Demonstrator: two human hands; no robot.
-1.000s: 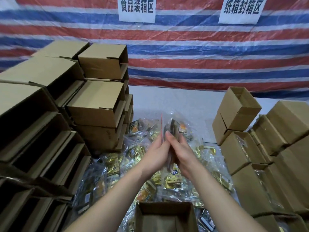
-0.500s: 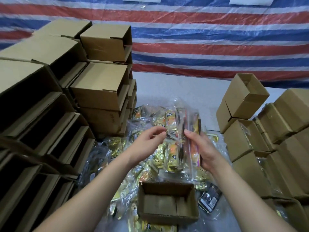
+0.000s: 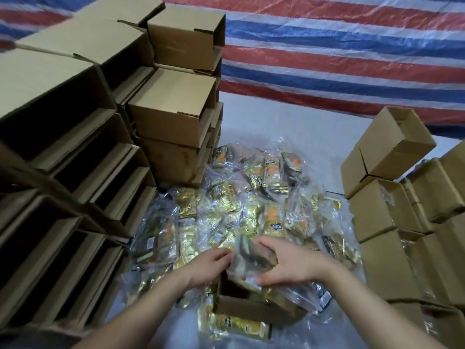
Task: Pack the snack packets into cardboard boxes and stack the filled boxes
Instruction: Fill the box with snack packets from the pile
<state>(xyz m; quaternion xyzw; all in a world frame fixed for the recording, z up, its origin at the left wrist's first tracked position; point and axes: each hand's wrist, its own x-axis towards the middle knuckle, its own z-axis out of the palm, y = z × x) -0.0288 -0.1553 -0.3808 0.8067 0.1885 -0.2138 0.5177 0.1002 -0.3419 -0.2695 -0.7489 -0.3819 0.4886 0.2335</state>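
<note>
— Snack packet bag (image 3: pixel 247 264) first: where is it?
— At the mouth of the open cardboard box (image 3: pixel 247 307), near the front of the bench (image 3: pixel 289 137), partly over the rim.
— And the hands?
— Left hand (image 3: pixel 210 264) has its fingers curled on the bag's left edge; right hand (image 3: pixel 289 264) spreads over the top and right side, fingertips bent onto the plastic. So each grip is holding that bag.
— Around it?
— A heap of clear bagged packets (image 3: pixel 251 197) lies behind. Empty boxes (image 3: pixel 75 159) are stacked left, filled boxes (image 3: pixel 392 210) stacked right, and a striped tarp (image 3: pixel 339 54) hangs behind.
</note>
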